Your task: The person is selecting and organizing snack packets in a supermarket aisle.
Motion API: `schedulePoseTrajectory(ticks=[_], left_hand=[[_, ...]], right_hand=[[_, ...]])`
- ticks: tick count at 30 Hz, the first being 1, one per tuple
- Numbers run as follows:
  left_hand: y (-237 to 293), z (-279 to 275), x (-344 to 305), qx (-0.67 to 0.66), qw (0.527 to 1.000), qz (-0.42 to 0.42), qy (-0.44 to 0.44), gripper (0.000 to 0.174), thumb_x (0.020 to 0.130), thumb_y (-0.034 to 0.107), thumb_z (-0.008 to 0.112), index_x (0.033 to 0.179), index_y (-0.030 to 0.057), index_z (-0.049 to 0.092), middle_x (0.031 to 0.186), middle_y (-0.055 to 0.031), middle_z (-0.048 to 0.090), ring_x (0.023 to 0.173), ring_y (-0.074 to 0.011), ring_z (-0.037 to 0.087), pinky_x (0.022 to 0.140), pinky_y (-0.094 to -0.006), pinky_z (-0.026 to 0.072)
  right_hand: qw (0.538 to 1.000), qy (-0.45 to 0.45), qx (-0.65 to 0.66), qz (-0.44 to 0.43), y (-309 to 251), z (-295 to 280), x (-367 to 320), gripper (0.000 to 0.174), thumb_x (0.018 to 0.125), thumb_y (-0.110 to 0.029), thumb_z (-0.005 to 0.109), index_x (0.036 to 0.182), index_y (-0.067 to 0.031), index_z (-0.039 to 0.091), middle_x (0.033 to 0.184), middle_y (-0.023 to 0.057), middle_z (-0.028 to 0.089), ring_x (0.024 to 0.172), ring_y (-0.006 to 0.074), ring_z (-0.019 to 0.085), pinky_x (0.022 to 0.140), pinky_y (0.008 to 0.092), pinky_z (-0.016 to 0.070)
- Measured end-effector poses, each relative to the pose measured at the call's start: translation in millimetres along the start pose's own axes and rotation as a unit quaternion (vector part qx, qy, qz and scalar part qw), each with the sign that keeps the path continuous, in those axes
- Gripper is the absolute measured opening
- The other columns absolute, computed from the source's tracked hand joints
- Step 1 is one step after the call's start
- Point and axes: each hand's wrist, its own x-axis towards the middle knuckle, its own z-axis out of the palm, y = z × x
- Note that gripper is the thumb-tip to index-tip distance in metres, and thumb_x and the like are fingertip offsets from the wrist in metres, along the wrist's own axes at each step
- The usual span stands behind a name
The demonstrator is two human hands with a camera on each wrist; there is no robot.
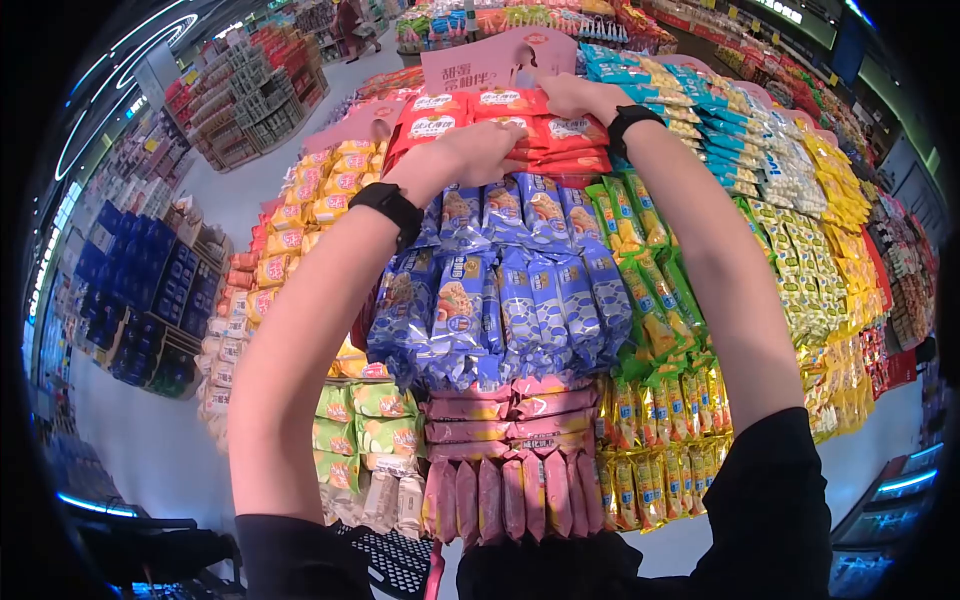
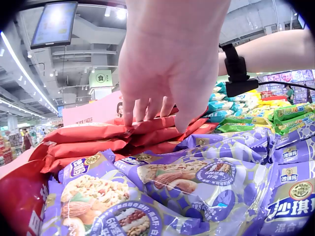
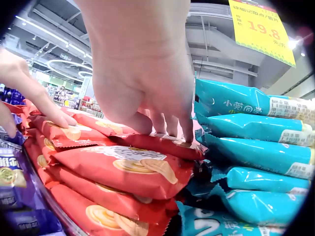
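Red snack packets (image 1: 555,150) with biscuit pictures lie in stacked rows at the top of the display. My left hand (image 1: 480,152) reaches over their near part, its fingertips (image 2: 140,109) pointing down onto the red packets in the left wrist view. Farther back, my right hand (image 1: 572,95) rests its fingertips on a top red packet (image 3: 162,144) at the back of the stack. Neither hand lifts a packet. In the right wrist view, fingers of the left hand (image 3: 37,96) touch a neighbouring red packet. Purple-blue nut-snack packets (image 1: 525,300) stand below the left hand.
Teal packets (image 3: 256,128) are piled right beside the red ones. Green packets (image 1: 665,290) and yellow packets (image 1: 840,190) fill the right side, orange ones (image 1: 340,185) the left. Pink packets (image 1: 515,495) line the front. A pink sign (image 1: 480,65) stands behind, and a price tag (image 3: 261,29) hangs above.
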Motion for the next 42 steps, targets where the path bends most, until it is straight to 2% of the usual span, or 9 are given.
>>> schedulePoseTrajectory(ticks=[3,7,10,14,18,21,29,34,42], left_hand=[[7.6,-3.8,-4.3,0.003,1.0,0.002,0.009,0.049,0.09,0.017,0.06,0.132,-0.0032,0.042,0.116,-0.0233,0.061,0.11,-0.0371,0.058,0.095,-0.0427,0.047],[5.0,-0.6,0.6,0.013,1.0,-0.007,0.009,0.043,0.089,0.02,0.061,0.122,-0.004,0.046,0.105,-0.0261,0.064,0.101,-0.0392,0.061,0.088,-0.0444,0.0495],[-2.2,6.5,2.4,0.036,0.999,0.009,0.021,0.04,0.092,0.028,0.058,0.114,-0.0042,0.049,0.104,-0.025,0.064,0.102,-0.0387,0.061,0.09,-0.0452,0.0484],[1.6,3.2,3.3,0.036,0.999,0.003,0.009,0.041,0.091,0.028,0.059,0.114,-0.0046,0.049,0.102,-0.0253,0.064,0.102,-0.0389,0.061,0.089,-0.0457,0.0484],[-7.1,7.9,8.0,0.09,0.994,0.031,0.053,0.036,0.088,0.02,0.059,0.116,-0.0025,0.05,0.102,-0.0249,0.064,0.1,-0.0397,0.061,0.089,-0.0467,0.0484],[3.4,1.2,9.6,0.065,0.997,-0.029,-0.003,0.04,0.087,0.016,0.058,0.121,-0.0028,0.048,0.11,-0.0254,0.06,0.111,-0.0399,0.053,0.097,-0.0466,0.0435],[7.7,-6.7,14.5,0.066,0.997,-0.041,-0.018,0.041,0.089,0.024,0.056,0.12,-0.0031,0.05,0.102,-0.0259,0.063,0.1,-0.041,0.06,0.088,-0.0472,0.048],[76.3,-33.4,-16.3,0.121,0.992,-0.032,0.014,0.041,0.091,0.03,0.058,0.114,-0.0023,0.055,0.095,-0.0233,0.065,0.095,-0.0386,0.062,0.084,-0.047,0.0488],[223.7,-15.9,-69.4,0.069,0.993,0.049,0.08,0.034,0.09,0.032,0.059,0.098,-0.0007,0.064,0.084,-0.0172,0.064,0.086,-0.0356,0.062,0.08,-0.0444,0.0498]], right_hand=[[0.999,0.021,0.027,0.001,-9.1,-5.1,-1.3,0.058,0.083,-0.008,0.046,0.141,-0.0043,0.036,0.111,0.0322,0.06,0.106,0.0459,0.058,0.091,0.0493,0.0469],[0.99,0.058,0.009,-0.124,-13.9,5.1,12.9,0.039,0.087,-0.01,0.046,0.124,-0.0004,0.051,0.103,0.0264,0.064,0.101,0.0452,0.059,0.087,0.0502,0.0474],[0.991,-0.018,-0.092,-0.095,-19.3,19.4,27.3,0.031,0.088,-0.011,0.046,0.115,0.0016,0.054,0.102,0.0242,0.064,0.101,0.0431,0.059,0.085,0.0507,0.0474],[0.98,0.155,-0.046,-0.114,-25.9,11.7,-9.8,0.027,0.084,-0.01,0.049,0.107,0.0018,0.059,0.101,0.0234,0.064,0.103,0.0408,0.059,0.084,0.0495,0.0484],[0.976,0.112,-0.17,-0.076,-48.0,-10.0,-63.5,0.018,0.079,-0.01,0.056,0.087,0.0033,0.065,0.097,0.0238,0.065,0.094,0.0379,0.064,0.079,0.047,0.0515],[0.973,0.156,-0.145,-0.088,-47.9,-6.2,-82.3,0.014,0.076,-0.009,0.058,0.078,0.0032,0.065,0.096,0.0236,0.065,0.088,0.0359,0.066,0.075,0.0467,0.0524],[0.979,0.154,-0.082,-0.102,-33.2,-22.8,-122.1,0.017,0.08,-0.012,0.054,0.085,0.0002,0.065,0.08,0.0219,0.065,0.079,0.0374,0.064,0.074,0.0462,0.0512],[0.987,0.091,-0.044,-0.128,-3.9,-40.7,-185.9,0.017,0.083,-0.014,0.053,0.089,-0.0026,0.065,0.078,0.0178,0.066,0.075,0.0354,0.064,0.07,0.0462,0.0499],[0.997,0.011,0.024,-0.077,19.6,-42.6,-301.1,0.023,0.082,-0.024,0.066,0.087,-0.0019,0.062,0.072,0.0138,0.065,0.067,0.0284,0.063,0.064,0.0396,0.0484]])
